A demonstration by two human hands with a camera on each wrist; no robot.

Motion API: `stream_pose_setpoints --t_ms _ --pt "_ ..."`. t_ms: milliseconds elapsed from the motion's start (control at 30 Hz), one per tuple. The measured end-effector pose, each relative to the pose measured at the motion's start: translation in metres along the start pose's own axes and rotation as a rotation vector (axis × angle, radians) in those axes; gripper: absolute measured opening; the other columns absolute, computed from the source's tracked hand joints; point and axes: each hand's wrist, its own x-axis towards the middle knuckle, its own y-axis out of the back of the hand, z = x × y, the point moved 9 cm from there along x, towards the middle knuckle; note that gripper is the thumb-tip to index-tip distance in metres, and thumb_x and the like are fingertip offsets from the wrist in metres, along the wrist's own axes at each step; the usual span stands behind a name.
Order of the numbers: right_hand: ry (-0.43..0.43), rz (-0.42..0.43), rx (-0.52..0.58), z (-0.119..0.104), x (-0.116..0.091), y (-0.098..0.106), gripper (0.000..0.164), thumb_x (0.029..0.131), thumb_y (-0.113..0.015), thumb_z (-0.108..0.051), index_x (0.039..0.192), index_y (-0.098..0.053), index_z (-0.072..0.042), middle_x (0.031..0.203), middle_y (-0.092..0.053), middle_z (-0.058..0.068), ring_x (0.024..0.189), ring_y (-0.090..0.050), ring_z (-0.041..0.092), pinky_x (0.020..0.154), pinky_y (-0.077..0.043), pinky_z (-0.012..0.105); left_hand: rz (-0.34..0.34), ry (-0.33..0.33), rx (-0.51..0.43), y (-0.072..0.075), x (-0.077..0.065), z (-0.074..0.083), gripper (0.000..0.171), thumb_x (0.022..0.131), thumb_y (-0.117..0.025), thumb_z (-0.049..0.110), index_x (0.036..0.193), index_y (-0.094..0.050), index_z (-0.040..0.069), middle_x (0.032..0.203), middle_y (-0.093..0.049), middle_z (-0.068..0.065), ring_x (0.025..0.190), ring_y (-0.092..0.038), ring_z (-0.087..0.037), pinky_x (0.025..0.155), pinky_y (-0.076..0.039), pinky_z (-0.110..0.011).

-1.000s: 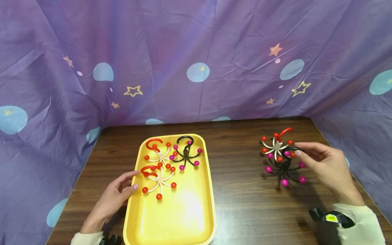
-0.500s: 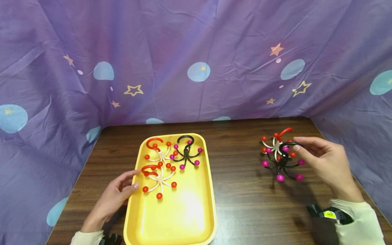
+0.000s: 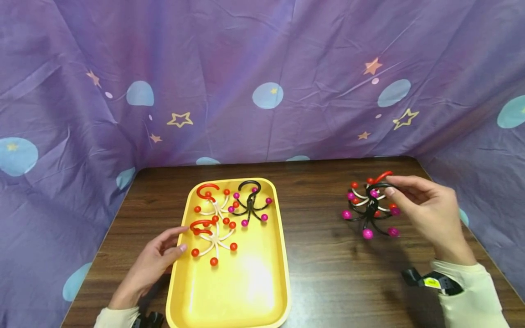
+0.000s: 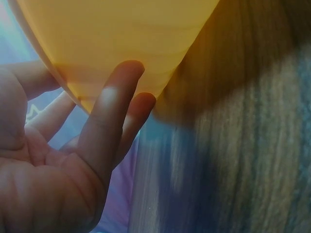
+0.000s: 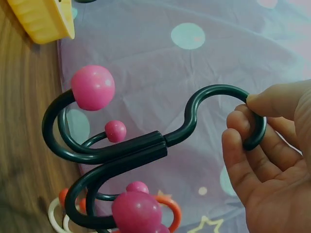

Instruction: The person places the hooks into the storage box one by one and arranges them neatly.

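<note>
In the head view my right hand [image 3: 430,212] pinches the curved hook end of a black hanging hook [image 3: 372,207] with pink ball-tipped arms, held above the table. The right wrist view shows the thumb and fingers around the hook [image 5: 218,90]. Partly hidden behind it is a white hanging hook [image 3: 383,176] with a red hook end and red balls. My left hand [image 3: 149,264] holds the left rim of a yellow tray [image 3: 285,269]; fingers [image 4: 109,107] touch its outer wall in the left wrist view.
Inside the tray lie two white-and-red hanging hooks, one near [image 3: 214,239] and one far [image 3: 216,207], plus a black-and-pink hanging hook [image 3: 250,206]. A brown wooden table [image 3: 320,273] lies beneath, with a purple patterned curtain [image 3: 262,54] behind.
My right hand has moved left and away from me with the black hanging hook, which now covers more of the white one. The left hand and tray stay in place.
</note>
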Motion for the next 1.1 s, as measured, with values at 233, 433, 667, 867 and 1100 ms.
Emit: stream_pose_setpoints --t_ms 233,433,667,867,1100 --pt "0.018 -0.008 0.118 -0.007 0.004 -0.014 0.026 0.089 -0.075 0.014 0.115 -0.072 0.016 0.101 -0.082 -0.005 0.085 -0.076 0.001 0.071 -0.058 0.011 -0.008 -0.004 -0.005 -0.002 0.001 0.001 0.054 0.106 -0.066 0.013 0.155 -0.046 0.005 0.144 -0.054 -0.035 0.102 -0.075 -0.023 0.076 -0.066 -0.045" --pt "0.037 -0.041 0.205 -0.011 0.005 -0.032 0.026 0.09 -0.073 0.015 0.115 -0.071 0.018 0.098 -0.082 -0.001 0.082 -0.077 0.003 0.067 -0.059 0.013 -0.013 -0.009 0.001 -0.003 0.003 0.001 0.053 0.106 -0.065 0.012 0.155 -0.046 0.006 0.144 -0.054 -0.034 0.101 -0.075 -0.024 0.075 -0.066 -0.044" --pt "0.079 -0.085 0.283 -0.022 0.009 -0.055 0.025 0.088 -0.073 0.018 0.113 -0.07 0.02 0.102 -0.082 0.001 0.085 -0.077 0.005 0.07 -0.059 0.014 -0.009 -0.016 -0.01 -0.002 0.003 0.0 0.054 0.106 -0.065 0.012 0.155 -0.045 0.004 0.143 -0.055 -0.034 0.1 -0.075 -0.023 0.075 -0.066 -0.045" --pt "0.097 -0.117 0.244 -0.033 0.01 -0.073 0.023 0.089 -0.073 0.017 0.112 -0.072 0.016 0.1 -0.082 -0.004 0.076 -0.074 0.002 0.062 -0.057 0.014 -0.008 -0.011 -0.017 -0.001 0.002 -0.001 0.054 0.106 -0.065 0.013 0.155 -0.045 0.005 0.143 -0.055 -0.035 0.1 -0.075 -0.023 0.076 -0.066 -0.046" --pt "0.09 -0.141 0.208 -0.043 0.01 -0.093 0.022 0.088 -0.076 0.014 0.11 -0.075 0.012 0.1 -0.081 -0.007 0.076 -0.07 -0.002 0.06 -0.054 0.013 -0.006 -0.006 -0.015 0.0 0.001 -0.001 0.054 0.106 -0.066 0.014 0.155 -0.045 0.005 0.142 -0.055 -0.035 0.101 -0.075 -0.023 0.076 -0.066 -0.046"
